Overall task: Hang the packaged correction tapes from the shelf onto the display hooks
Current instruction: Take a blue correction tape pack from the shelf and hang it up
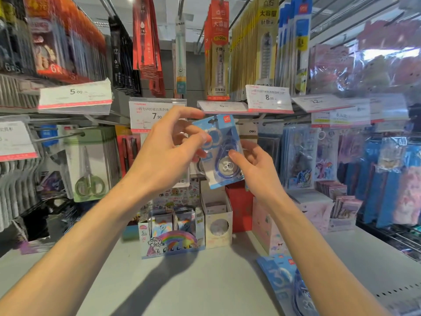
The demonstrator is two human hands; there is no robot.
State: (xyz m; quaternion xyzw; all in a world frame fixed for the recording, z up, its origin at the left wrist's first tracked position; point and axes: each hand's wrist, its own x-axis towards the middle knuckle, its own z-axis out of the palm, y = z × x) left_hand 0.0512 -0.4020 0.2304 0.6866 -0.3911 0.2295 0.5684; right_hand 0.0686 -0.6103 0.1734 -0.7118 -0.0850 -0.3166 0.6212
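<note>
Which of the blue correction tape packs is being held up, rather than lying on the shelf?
The correction tape pack pinched between both hands at the middle; the other packs lie flat on the shelf at lower right.

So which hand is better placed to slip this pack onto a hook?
Probably the left hand: its fingers reach the hang-hole end of the blue carded correction tape pack, while the right hand pinches the lower part.

The correction tape pack [219, 153] I'm pinching with my left hand [168, 153] and right hand [255, 165] is glossy blue card with a clear plastic blister, pretty shiny. The shelf [193, 281] under my arms looks like smooth matt grey painted metal. The hooks [66, 135] are thin bare metal wire, and the price tags [75, 96] are paper in glossy clear plastic holders.
</note>
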